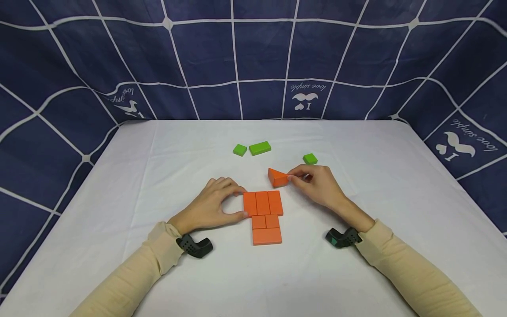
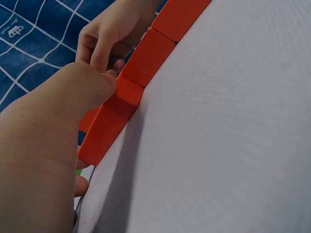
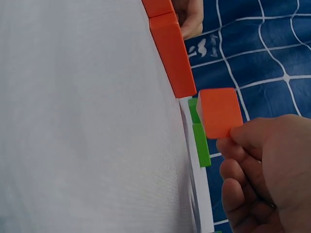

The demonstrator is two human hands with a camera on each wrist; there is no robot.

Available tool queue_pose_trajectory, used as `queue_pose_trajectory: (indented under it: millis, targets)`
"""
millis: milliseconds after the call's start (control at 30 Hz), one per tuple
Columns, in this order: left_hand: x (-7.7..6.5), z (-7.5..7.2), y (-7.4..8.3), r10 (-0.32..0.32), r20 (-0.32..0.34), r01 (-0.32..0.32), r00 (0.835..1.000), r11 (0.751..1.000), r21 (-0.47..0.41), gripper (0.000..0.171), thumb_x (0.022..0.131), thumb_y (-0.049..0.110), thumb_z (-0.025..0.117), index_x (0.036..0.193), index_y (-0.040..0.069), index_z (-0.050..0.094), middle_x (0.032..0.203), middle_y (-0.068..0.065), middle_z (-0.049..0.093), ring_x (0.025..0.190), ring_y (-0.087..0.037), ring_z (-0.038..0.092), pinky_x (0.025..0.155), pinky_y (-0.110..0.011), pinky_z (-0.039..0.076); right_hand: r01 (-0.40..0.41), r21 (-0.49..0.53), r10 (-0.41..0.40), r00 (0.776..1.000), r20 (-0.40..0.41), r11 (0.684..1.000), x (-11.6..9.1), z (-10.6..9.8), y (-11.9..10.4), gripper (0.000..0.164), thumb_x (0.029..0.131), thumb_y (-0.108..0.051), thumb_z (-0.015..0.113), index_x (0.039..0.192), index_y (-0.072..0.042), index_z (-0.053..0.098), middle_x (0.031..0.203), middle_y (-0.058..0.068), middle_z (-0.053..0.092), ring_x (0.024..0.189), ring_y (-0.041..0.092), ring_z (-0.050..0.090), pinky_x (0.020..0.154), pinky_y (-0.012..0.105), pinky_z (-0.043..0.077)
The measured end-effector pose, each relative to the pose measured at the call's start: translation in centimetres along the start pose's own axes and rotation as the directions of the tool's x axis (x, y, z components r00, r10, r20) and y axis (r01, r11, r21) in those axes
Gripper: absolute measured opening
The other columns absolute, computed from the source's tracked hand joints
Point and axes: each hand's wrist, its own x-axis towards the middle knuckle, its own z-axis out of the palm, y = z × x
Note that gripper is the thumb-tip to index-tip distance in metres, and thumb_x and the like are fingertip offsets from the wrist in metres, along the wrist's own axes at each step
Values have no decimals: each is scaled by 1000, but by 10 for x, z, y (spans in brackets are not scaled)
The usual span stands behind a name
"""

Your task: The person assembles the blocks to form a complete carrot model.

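Note:
My right hand [image 1: 320, 185] pinches one corner of an orange triangular block [image 1: 277, 178] between thumb and fingers, just beyond the orange blocks. Its square side face [image 3: 221, 112] shows in the right wrist view. My left hand [image 1: 211, 204] spans the leftmost orange block [image 1: 250, 204] of a row of three, thumb at its near end and fingertips at its far end. Below that row, touching it, lie two small orange blocks [image 1: 259, 222] side by side, then a wider orange block [image 1: 267, 236]. The left wrist view shows the thumb [image 2: 99, 87] against the near end of the held block.
Farther back on the white tablecloth [image 1: 190, 154] lie a small green block [image 1: 240, 150], a longer green block [image 1: 259, 148] and another small green block [image 1: 310, 159] just beyond my right hand. A dark blue checked cloth [image 1: 261, 53] hangs behind the table.

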Motion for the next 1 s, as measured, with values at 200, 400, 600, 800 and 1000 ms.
queue_pose_trajectory:
  millis: [200,400,600,800,1000]
  targets:
    - [0,-1,1,0,0,0,1000,1000,4,53,83,53,79,124,21,69,108,12,59,106,-9,51,94,-37,35,-5,15,4,1000,15,1000,-1,-2,-4,8,92,-11,77,98,-12,81,86,-3,75,76,12,63,70,25,51]
    - [0,-1,1,-1,3,1,1000,1000,3,52,83,52,79,124,21,69,108,12,59,106,-8,51,93,-36,35,-2,48,0,999,49,999,-4,-4,-10,9,91,-11,78,99,-14,81,87,-5,75,76,12,62,70,24,51]
    - [-1,-1,2,-4,7,4,1000,1000,6,52,83,52,79,124,21,69,108,11,59,105,-8,50,92,-36,35,18,84,-25,996,88,996,-6,-6,-16,9,93,-13,77,100,-17,81,84,-8,74,77,10,62,70,24,51]
    - [-1,-1,3,-4,4,4,1000,1000,7,50,84,52,78,123,22,69,107,12,59,104,-7,51,92,-36,34,34,143,-54,988,143,989,-9,-9,-19,9,94,-16,76,101,-21,81,87,-6,75,77,10,62,71,24,50]
    - [0,-1,2,4,-2,-4,1000,1000,10,51,83,52,79,122,21,70,106,12,58,104,-7,51,92,-36,34,67,203,-107,975,194,977,-13,-9,-23,13,93,-13,77,101,-23,80,88,-7,76,76,10,61,70,24,50]
